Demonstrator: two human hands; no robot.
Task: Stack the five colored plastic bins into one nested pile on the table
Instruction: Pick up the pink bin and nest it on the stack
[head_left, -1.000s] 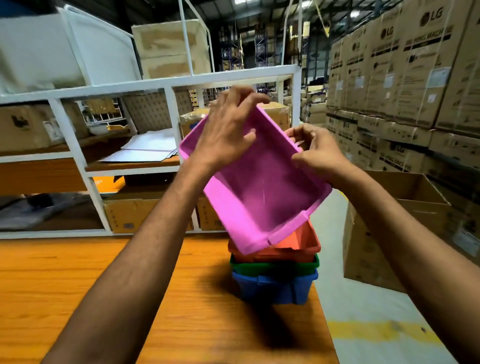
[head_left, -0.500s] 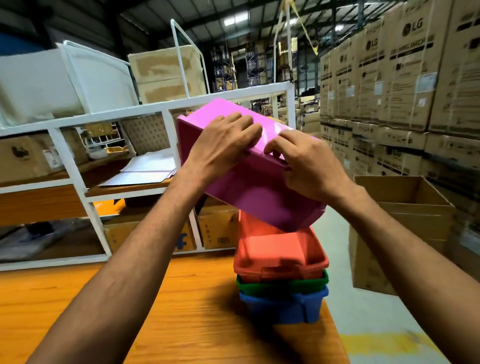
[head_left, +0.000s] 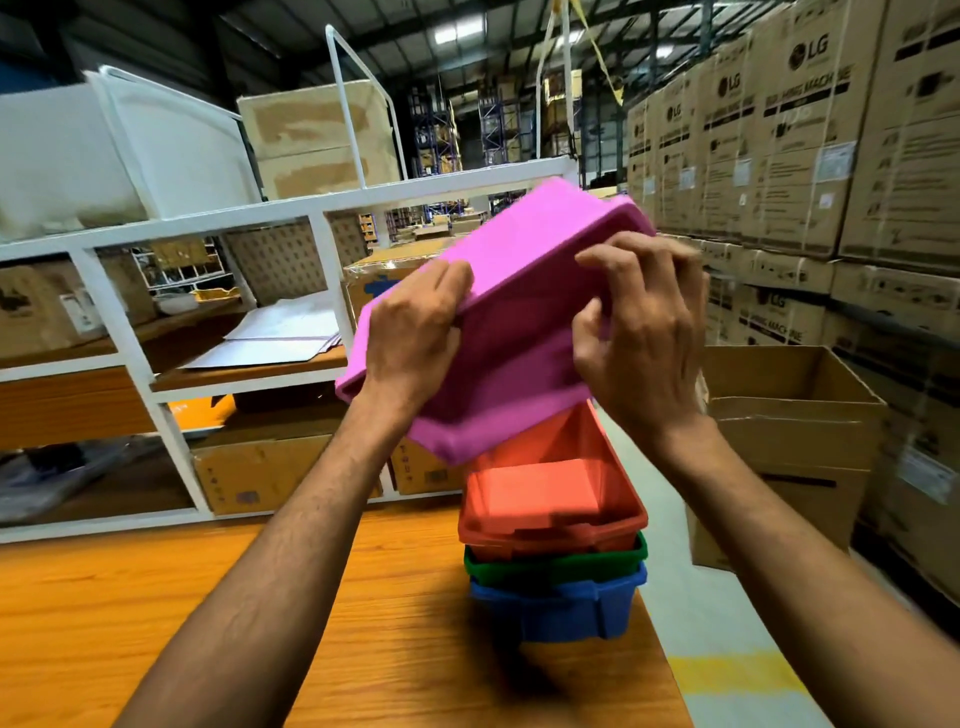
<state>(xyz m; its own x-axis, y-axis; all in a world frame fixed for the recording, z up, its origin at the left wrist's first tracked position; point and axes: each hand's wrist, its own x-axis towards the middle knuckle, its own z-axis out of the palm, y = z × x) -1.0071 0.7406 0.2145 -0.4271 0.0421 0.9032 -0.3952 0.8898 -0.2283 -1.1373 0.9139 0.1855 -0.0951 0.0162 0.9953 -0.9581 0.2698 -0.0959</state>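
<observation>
A pink bin (head_left: 511, 291) hangs tilted in the air above the pile, its opening facing partly toward me. My left hand (head_left: 415, 338) grips its near left rim and my right hand (head_left: 639, 332) grips its right side. Below it, a red bin (head_left: 550, 499) sits nested in a green bin (head_left: 556, 564), which sits in a blue bin (head_left: 558, 608). This pile stands on the wooden table (head_left: 260, 623) near its right edge. The pink bin's lower corner overlaps the red bin's far rim in view; I cannot tell whether they touch.
A white shelf rack (head_left: 171, 228) with cardboard boxes and papers stands behind the table. An open cardboard box (head_left: 789, 415) sits on the floor at the right. Stacked cartons (head_left: 810, 156) line the right wall. The table's right edge lies just beyond the pile.
The pink bin has been turned over in both hands and shifted right. The camera view dropped, showing the red bin's inside. The nested pile has not moved.
</observation>
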